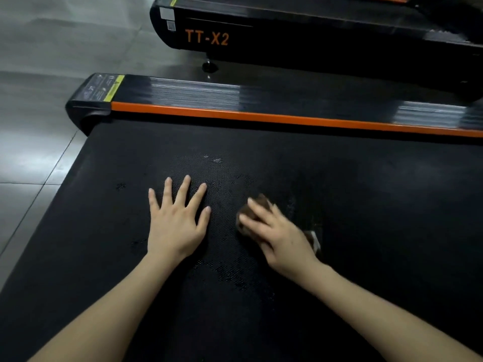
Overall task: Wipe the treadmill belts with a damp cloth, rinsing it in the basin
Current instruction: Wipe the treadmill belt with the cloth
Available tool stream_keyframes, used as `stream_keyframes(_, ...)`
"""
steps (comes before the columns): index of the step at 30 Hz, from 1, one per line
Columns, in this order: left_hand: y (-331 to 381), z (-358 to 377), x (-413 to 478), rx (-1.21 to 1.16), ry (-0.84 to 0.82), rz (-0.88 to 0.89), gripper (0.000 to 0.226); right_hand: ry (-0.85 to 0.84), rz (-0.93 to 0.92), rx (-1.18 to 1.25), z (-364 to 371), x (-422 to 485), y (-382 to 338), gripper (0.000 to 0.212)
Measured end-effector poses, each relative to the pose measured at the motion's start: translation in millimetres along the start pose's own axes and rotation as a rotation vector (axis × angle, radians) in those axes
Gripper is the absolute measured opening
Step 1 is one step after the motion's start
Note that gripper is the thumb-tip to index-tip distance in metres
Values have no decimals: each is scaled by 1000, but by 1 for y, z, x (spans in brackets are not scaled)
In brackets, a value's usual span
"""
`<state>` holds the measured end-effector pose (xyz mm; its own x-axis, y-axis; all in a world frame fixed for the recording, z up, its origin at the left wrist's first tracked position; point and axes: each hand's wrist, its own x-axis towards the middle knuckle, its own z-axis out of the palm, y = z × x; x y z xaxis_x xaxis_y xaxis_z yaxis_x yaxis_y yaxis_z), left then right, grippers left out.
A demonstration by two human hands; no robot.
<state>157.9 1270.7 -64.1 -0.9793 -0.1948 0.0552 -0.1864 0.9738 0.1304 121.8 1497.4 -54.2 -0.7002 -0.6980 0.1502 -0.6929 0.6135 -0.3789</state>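
1. the treadmill belt (pixel 339 205) fills most of the view; its long axis runs left to right, and its end sits at the left, by the grey tiled floor (pixel 39 100).
2. an orange strip (pixel 287 118) runs along the belt's far edge, with the black side rail (pixel 196 90) just behind it.
3. the left hand (pixel 175 226) lies palm down on the belt, nearer its left end, with the fingers straight and spread, pointing to the far edge and holding nothing.
4. the right hand (pixel 279 239) is blurred; it rests on a brown cloth (pixel 260 202), with the fingers stretched over it and pressing rather than wrapped round it.
5. the cloth is bunched on the belt just right of the left hand, apart from it and well short of the far edge.
6. what shows of the cloth runs slantwise, from the brown part beyond the fingertips to a pale corner beside the wrist.
7. wet patches (pixel 235 275) shine on the belt between the two forearms and beyond the fingertips.
8. a second treadmill (pixel 287 40), marked tt-x2 in orange, stands beyond the rail, parallel to the first.
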Motion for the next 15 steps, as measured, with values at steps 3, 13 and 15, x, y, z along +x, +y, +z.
stream_keyframes(3,0,1,-1,-10,-6,-6,67,-29,-134,-52,-13,1,28,50)
stream_keyframes(13,-2,2,0,-13,-4,2,62,191,431,-68,5,144,40,43)
stream_keyframes(15,-3,2,0,-1,-8,8,61,85,209,-38,18,129,12,43)
